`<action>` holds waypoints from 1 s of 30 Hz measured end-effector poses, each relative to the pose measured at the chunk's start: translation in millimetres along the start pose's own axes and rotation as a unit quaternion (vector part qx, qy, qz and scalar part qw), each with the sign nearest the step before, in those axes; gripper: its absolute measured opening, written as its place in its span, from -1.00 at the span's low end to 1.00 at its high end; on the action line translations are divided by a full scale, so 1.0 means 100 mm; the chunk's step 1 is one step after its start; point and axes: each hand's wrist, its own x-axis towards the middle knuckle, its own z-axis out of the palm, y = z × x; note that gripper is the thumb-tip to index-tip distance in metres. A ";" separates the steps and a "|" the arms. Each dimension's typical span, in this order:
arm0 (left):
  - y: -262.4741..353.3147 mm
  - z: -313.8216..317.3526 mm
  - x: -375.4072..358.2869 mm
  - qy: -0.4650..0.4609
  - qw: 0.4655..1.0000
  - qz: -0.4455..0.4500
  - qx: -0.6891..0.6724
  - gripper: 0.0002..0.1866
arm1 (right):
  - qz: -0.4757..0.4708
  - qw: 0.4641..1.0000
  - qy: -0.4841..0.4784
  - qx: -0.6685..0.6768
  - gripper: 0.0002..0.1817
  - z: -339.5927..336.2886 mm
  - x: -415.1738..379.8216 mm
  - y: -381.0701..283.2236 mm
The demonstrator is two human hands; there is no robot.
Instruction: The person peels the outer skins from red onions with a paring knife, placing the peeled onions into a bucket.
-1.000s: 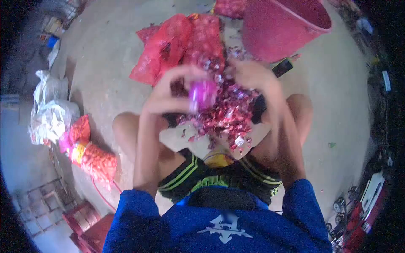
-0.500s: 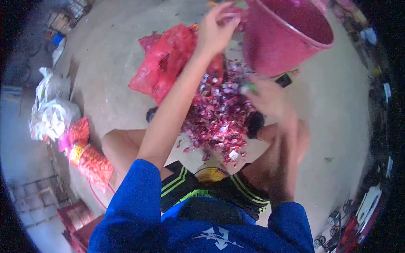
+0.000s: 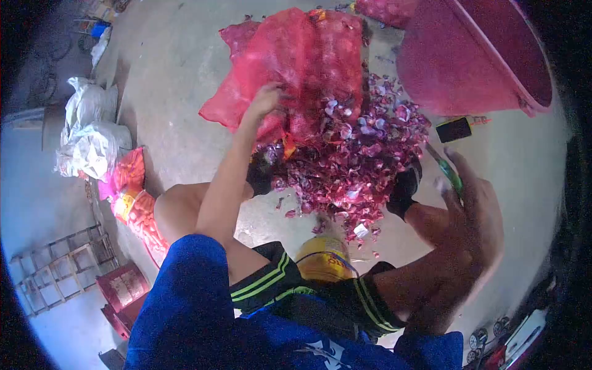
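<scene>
My left hand point(image 3: 268, 100) is at the near left part of a red mesh sack point(image 3: 296, 61); its fingers are blurred, and whether they grip the mesh cannot be made out. My right hand point(image 3: 472, 185), above my right knee, is closed on a green-handled knife point(image 3: 451, 176) whose blade points up and left. Between my feet lies a heap of purple-red peelings point(image 3: 357, 160). A large pink tub point(image 3: 462, 55) stands tilted beyond the heap at the right, and a black phone point(image 3: 454, 130) lies on the floor near it.
A yellow bucket point(image 3: 322, 259) is between my legs. White sacks point(image 3: 92, 145) and a filled orange-red mesh bag point(image 3: 143, 213) sit at the left. Red crates point(image 3: 123, 288) stand at the lower left. Another mesh sack point(image 3: 385, 9) lies at the top.
My left hand has moved from beside the tub down and left to the red sack. My right hand has moved right, away from the heap, with the knife. The view has shifted.
</scene>
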 end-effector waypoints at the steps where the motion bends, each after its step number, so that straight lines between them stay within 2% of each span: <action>1: 0.05 0.00 0.09 -0.188 0.949 -0.222 -0.121 -0.65 | -0.052 0.998 0.022 0.014 -0.27 0.03 0.00 0.07; 2: -0.07 0.07 0.31 -0.184 0.950 -0.222 -0.120 -0.65 | -0.104 0.993 0.047 0.028 -0.26 0.05 0.04 0.11; 3: -0.33 0.20 0.66 -0.126 0.983 -0.058 0.119 -0.66 | -0.106 0.993 0.048 0.028 -0.26 0.03 0.10 0.07; 4: -0.49 0.29 0.92 -0.058 0.930 0.111 0.347 -0.66 | -0.074 0.997 0.013 0.037 -0.27 -0.03 0.16 0.00; 6: -0.26 0.27 1.16 -0.058 0.914 0.121 0.384 -0.66 | -0.040 0.998 -0.024 0.045 -0.27 -0.03 0.23 0.00; 8: -0.15 0.27 1.44 -0.060 0.896 0.133 0.419 -0.66 | 0.016 0.992 -0.044 0.121 -0.30 0.03 0.22 0.08; 9: -0.15 0.24 1.60 -0.086 0.847 0.207 0.483 -0.66 | 0.019 0.992 -0.044 0.119 -0.30 0.06 0.23 0.09; 10: -0.20 0.21 1.79 -0.112 0.787 0.280 0.539 -0.66 | 0.068 0.992 -0.061 0.091 -0.33 0.09 0.24 0.08; 11: -0.75 0.40 2.32 -0.117 0.788 0.280 0.536 -0.66 | 0.116 0.988 -0.080 0.062 -0.35 0.11 0.28 0.06; 12: -1.31 0.53 2.91 -0.094 0.825 0.282 0.481 -0.69 | 0.121 0.987 -0.081 0.061 -0.35 0.11 0.34 0.05; 13: -1.92 0.27 3.42 -0.071 0.858 0.282 0.423 -0.70 | 0.130 0.986 -0.106 0.012 -0.37 0.08 0.40 0.03; 14: -1.96 0.36 3.41 -0.077 0.859 0.281 0.420 -0.70 | 0.138 0.981 -0.133 -0.038 -0.39 0.06 0.45 0.01; 16: -1.97 0.34 3.42 -0.118 0.864 0.265 0.412 -0.70 | 0.136 0.984 -0.119 -0.005 -0.37 0.06 0.49 -0.05; 17: -1.96 0.34 3.44 -0.140 0.864 0.257 0.409 -0.69 | 0.129 0.986 -0.100 0.032 -0.35 0.06 0.49 -0.06; 19: -1.89 0.39 3.41 -0.177 0.863 0.244 0.405 -0.68 | 0.109 0.988 -0.105 0.007 -0.34 0.06 0.50 -0.03; 21: -1.62 0.43 3.36 -0.204 0.860 0.233 0.405 -0.67 | 0.081 0.991 -0.102 -0.015 -0.33 0.08 0.50 -0.05; 23: -1.16 0.69 3.52 -0.222 0.860 0.229 0.399 -0.65 | 0.108 0.987 -0.116 0.006 -0.34 0.08 0.50 -0.09; 27: -0.60 0.66 2.59 -0.267 0.857 0.217 0.385 -0.61 | 0.109 0.988 -0.109 0.024 -0.34 0.13 0.48 -0.20; 28: -0.53 0.59 2.41 -0.285 0.854 0.209 0.383 -0.60 | 0.142 0.981 -0.127 0.029 -0.34 0.10 0.49 -0.25; 29: -0.24 0.82 2.55 -0.302 0.849 0.202 0.383 -0.59 | 0.173 0.974 -0.142 0.036 -0.33 0.08 0.48 -0.28; 30: -0.20 0.49 2.16 -0.314 0.845 0.199 0.386 -0.58 | 0.172 0.974 -0.138 0.041 -0.33 0.07 0.47 -0.28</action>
